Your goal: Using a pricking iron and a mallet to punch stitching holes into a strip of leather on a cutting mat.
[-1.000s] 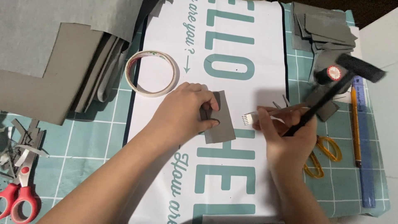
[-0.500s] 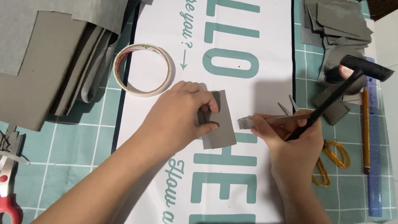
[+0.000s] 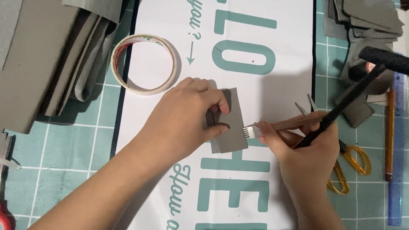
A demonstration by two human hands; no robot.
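Left hand pins the grey leather piece; right hand grips pronged chisel plus hammer — prongs could easily skid off that edge.

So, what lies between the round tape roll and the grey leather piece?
In the head view, only the left hand, lying over the white printed sheet.

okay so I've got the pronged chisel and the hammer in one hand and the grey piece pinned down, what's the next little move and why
Probably stand the pronged chisel upright on the grey piece: its teeth lie flat just off the right edge. The left hand already pins the piece, but the right hand also holds the hammer, so one tool likely needs regripping.
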